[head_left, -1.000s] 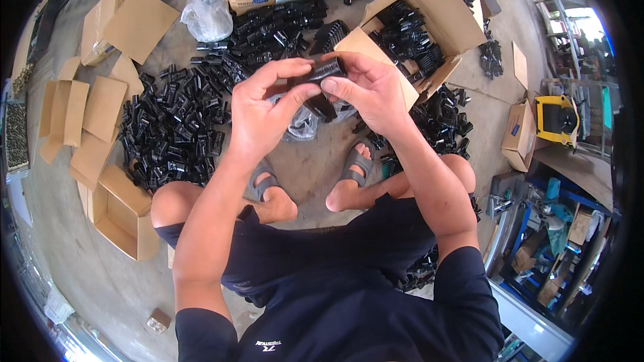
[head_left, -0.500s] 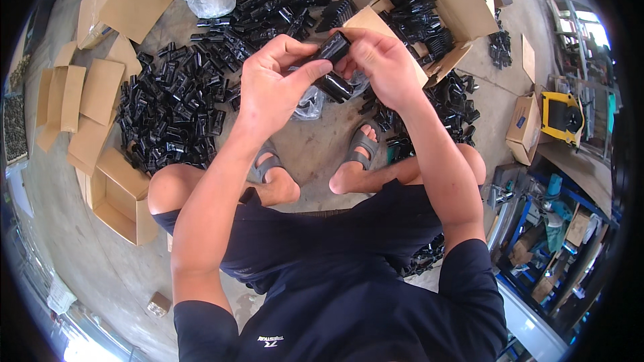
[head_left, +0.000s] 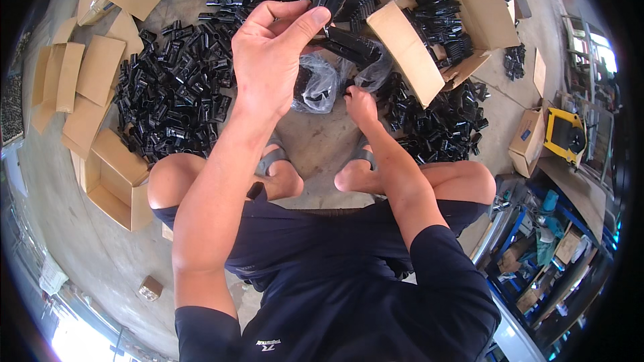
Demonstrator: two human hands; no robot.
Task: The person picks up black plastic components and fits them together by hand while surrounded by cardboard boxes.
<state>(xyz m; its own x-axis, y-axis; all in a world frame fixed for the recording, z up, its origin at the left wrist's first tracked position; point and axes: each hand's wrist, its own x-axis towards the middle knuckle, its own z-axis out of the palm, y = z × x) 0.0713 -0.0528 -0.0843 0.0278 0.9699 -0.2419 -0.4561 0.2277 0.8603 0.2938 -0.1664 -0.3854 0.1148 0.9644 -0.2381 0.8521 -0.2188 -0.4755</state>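
My left hand [head_left: 268,60] is raised and closed on a black pipe fitting [head_left: 350,47]. Its glossy parts stick out above and below my thumb and fingers, and my fingers hide where they meet. Lower and to the right, my right hand [head_left: 363,106] is down by a clear plastic bag [head_left: 316,87] on the floor between my feet. Its fingers are drawn together at a small dark spot, and what they hold, if anything, I cannot make out. The bag lies partly behind the raised fitting.
Loose black fittings form a large pile [head_left: 174,94] at left and another [head_left: 449,121] at right. An open cardboard box [head_left: 486,10] with more fittings stands at the far right. Empty cartons [head_left: 117,181] lie at left. A crowded shelf [head_left: 557,248] stands at right.
My right hand has let go of the fitting and moved down to the plastic bag. My left hand keeps the fitting raised, now slightly farther from me.
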